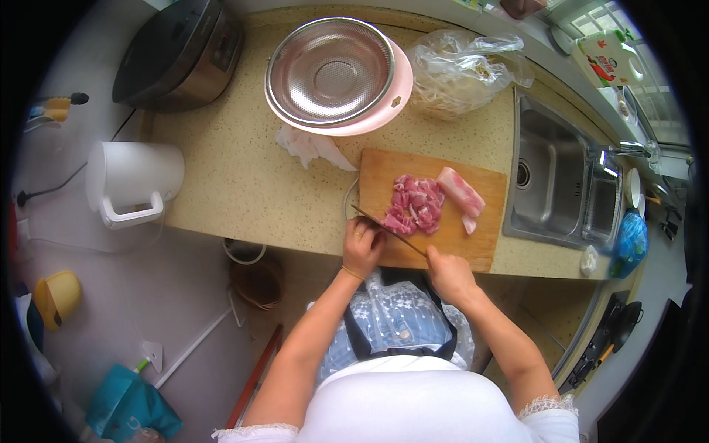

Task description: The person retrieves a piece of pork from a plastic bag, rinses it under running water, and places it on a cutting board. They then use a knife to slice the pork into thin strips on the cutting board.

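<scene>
A kitchen knife (396, 233) is seen edge-on over the lower left of a wooden cutting board (376, 166). My right hand (447, 272) grips its handle at the board's near edge. Close against the blade's far end, my left hand (363, 246) has its fingers curled; whether it presses the blade or something under it is hidden. A pile of sliced raw meat (415, 204) lies just beyond the knife. To its right rest a pale, fatty block of meat (461, 191) and a small fatty piece (469, 224).
Beyond the board are a metal strainer (337, 75) on a pink basin (401, 83), a crumpled white cloth or tissue (313, 147) and a clear plastic bag (460, 72). A steel sink (548, 166) lies right; a white kettle (138, 171) and a rice cooker (180, 55) stand left.
</scene>
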Motion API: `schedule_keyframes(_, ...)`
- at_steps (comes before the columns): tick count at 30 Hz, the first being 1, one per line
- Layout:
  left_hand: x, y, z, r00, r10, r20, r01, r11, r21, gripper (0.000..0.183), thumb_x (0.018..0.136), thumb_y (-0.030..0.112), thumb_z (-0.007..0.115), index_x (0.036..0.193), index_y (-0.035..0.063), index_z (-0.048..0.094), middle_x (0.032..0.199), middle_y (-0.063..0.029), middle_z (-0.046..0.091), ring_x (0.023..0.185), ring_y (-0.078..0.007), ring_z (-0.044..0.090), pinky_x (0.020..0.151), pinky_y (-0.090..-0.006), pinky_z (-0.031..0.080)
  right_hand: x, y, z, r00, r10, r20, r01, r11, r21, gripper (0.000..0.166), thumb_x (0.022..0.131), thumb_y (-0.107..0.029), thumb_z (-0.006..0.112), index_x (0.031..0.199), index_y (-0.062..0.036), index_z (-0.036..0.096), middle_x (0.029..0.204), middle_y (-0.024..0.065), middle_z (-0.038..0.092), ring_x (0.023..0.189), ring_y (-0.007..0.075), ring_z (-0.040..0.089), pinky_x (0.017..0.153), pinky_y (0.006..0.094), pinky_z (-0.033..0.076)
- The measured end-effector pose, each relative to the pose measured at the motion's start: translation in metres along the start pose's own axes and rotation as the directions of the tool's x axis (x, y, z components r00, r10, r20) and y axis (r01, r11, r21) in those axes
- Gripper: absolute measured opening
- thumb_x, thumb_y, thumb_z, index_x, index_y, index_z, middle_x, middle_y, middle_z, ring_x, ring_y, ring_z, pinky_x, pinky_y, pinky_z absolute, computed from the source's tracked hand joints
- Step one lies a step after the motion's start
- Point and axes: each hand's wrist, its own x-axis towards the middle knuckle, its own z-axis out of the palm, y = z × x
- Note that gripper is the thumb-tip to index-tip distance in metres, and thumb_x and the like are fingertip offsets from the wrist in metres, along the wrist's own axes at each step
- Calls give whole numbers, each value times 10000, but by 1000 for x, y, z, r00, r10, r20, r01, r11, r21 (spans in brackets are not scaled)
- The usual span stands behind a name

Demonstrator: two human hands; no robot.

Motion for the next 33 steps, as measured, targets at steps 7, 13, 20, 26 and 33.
schedule_keyframes(7, 0, 3, -3, 1000, -9, -6, 9, 1000, 17, 218, 629, -30, 647, 830, 42, 599, 905, -109, 591, 893, -326, 538, 776, -396, 469, 7, -3, -9, 998, -28, 54, 29, 999, -23, 176, 756, -21, 471, 931, -5, 470, 658, 211, 604, 648, 403, 602, 580, 502, 462)
schedule_keyframes(13, 0, 3, 0, 999, -28, -43, 29, 999, 25, 230, 625, -33, 649, 838, 39, 601, 898, -110, 592, 879, -325, 537, 770, -401, 469, 23, -8, -6, 996, -69, 58, 70, 998, -1, 245, 750, -11, 460, 994, 5, 475, 677, 212, 613, 661, 394, 611, 581, 493, 466)
schedule_keyframes(20, -2, 0, 0, 999, -18, -39, 19, 999, 37, 232, 627, -27, 656, 843, 37, 600, 892, -113, 589, 867, -322, 541, 764, -405, 468, 5, 5, -4, 996, -19, 86, 25, 997, -69, 230, 741, -3, 468, 971, -3, 468, 683, 215, 615, 675, 398, 615, 593, 496, 472)
schedule_keyframes(26, -2, -2, 3, 1000, -9, -23, 11, 999, 54, 228, 628, -21, 656, 839, 39, 598, 888, -109, 590, 869, -320, 545, 755, -396, 471, 12, 12, 3, 997, -16, 79, 20, 998, -59, 213, 763, -57, 494, 972, -20, 474, 683, 208, 604, 669, 409, 596, 598, 514, 457)
schedule_keyframes(33, -2, -2, 2, 999, -15, -33, 17, 998, 56, 221, 606, -32, 676, 786, 48, 574, 842, -118, 581, 839, -334, 537, 751, -412, 458, 16, 7, -1, 996, -44, 80, 46, 999, -23, 236, 750, -22, 469, 986, -9, 463, 701, 211, 619, 680, 407, 604, 604, 505, 465)
